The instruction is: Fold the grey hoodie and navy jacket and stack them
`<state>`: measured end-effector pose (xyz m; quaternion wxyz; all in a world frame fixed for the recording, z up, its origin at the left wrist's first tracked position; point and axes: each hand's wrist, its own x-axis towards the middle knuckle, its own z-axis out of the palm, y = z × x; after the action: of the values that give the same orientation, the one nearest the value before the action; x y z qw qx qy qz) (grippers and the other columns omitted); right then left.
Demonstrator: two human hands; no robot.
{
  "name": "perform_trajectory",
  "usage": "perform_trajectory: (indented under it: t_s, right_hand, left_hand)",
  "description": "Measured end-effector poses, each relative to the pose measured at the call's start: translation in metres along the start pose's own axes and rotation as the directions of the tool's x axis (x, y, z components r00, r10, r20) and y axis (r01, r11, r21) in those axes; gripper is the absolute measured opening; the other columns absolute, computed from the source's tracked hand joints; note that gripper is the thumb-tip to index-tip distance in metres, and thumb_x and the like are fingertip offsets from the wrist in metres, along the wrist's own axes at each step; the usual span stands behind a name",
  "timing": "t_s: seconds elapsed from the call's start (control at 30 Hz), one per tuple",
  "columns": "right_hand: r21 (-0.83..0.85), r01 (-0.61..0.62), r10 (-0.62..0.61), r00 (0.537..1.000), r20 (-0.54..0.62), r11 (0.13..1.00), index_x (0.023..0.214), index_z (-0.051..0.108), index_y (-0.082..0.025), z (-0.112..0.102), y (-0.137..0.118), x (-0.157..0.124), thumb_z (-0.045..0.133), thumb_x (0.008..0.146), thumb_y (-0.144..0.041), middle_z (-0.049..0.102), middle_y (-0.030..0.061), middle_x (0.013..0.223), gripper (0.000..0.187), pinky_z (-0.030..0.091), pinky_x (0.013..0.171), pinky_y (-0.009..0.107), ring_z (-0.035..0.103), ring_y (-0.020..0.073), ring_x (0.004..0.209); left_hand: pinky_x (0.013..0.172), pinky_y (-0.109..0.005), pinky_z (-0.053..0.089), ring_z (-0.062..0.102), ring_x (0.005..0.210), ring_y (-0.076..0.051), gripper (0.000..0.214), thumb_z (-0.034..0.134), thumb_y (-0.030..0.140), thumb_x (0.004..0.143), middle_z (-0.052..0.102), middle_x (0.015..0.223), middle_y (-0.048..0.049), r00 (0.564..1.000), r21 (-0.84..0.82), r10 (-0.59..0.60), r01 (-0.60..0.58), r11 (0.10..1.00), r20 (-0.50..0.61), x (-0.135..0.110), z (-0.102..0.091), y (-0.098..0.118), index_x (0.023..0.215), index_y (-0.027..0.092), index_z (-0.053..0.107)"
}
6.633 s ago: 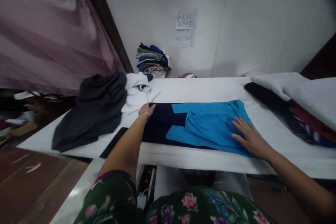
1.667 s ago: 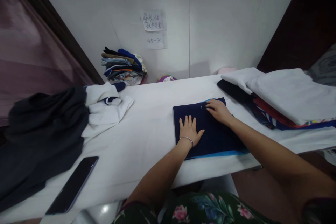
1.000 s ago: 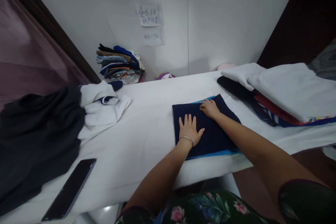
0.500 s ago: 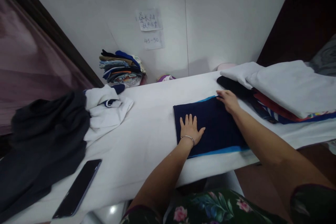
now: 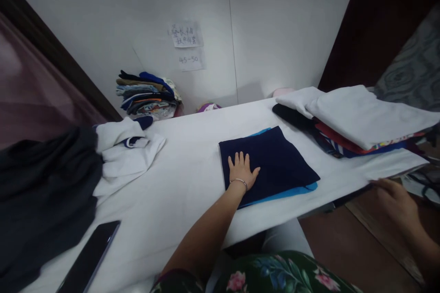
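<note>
A folded navy garment (image 5: 271, 160) lies flat on the white-covered table, with bright blue fabric (image 5: 292, 192) showing along its near and far edges. My left hand (image 5: 242, 167) rests palm down on its left part, fingers spread, a bracelet at the wrist. Off to the right, my right hand (image 5: 398, 201) is at the table's near edge, away from the garment. Its fingers are bent closed at the cloth edge beside a dark strip; blur hides what they grip.
On the right stands a stack of folded clothes (image 5: 360, 116), white on top. A white garment (image 5: 127, 160), dark grey clothing (image 5: 44, 197) and a phone (image 5: 89, 256) lie on the left. Another clothes pile (image 5: 147, 94) is by the wall, below paper notes (image 5: 187, 34).
My right hand has left the navy garment's far right corner and moved right and down to the table edge. My left hand stays on the garment. The view has shifted slightly right.
</note>
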<state>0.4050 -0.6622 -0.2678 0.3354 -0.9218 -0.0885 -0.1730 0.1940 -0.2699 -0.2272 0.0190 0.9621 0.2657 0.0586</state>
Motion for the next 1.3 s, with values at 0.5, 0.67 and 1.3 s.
perform_trajectory:
  t_s: [0.5,0.67,1.3]
  right_hand:
    - [0.489,-0.435,-0.034,0.719,0.694,0.756,0.136,0.044,-0.021,0.064,-0.166,0.025,0.051,0.084,-0.059,0.061,0.0161,0.126,0.064,0.053,0.085,0.042,0.064,0.0273,0.104]
    - [0.499,-0.463,-0.143,0.612,0.778,0.733,0.119,0.058,-0.021,0.088,-0.203,0.025,0.071,0.073,-0.052,0.069,0.0121,0.112,0.057,0.055,0.083,0.043,0.067,0.0269,0.093]
    - [0.723,-0.255,-0.339,0.751,0.567,0.643,0.116,0.061,-0.019,0.184,-0.283,-0.034,0.078,0.061,-0.035,0.069,0.0063,0.108,0.060,0.049,0.095,0.046,0.063,0.0260,0.099]
  left_hand:
    - [0.102,-0.037,0.041,0.054,0.121,-0.029,0.073,0.059,0.054,0.081,0.058,0.130,-0.0188,0.814,-0.695,-0.537,0.517,0.499,0.221,-0.014,-0.022,-0.070,0.136,0.010,0.042]
    - [0.097,-0.040,0.045,0.057,0.117,-0.033,0.083,0.078,0.054,0.061,0.063,0.121,-0.0213,0.752,-0.728,-0.581,0.582,0.363,0.311,-0.011,-0.019,-0.072,0.126,0.009,0.052]
    - [0.079,-0.039,0.055,0.070,0.078,-0.024,0.038,0.081,0.027,0.060,0.073,0.080,-0.0095,0.725,-0.871,-0.630,0.467,0.153,0.278,-0.030,-0.033,-0.170,0.092,0.011,0.068]
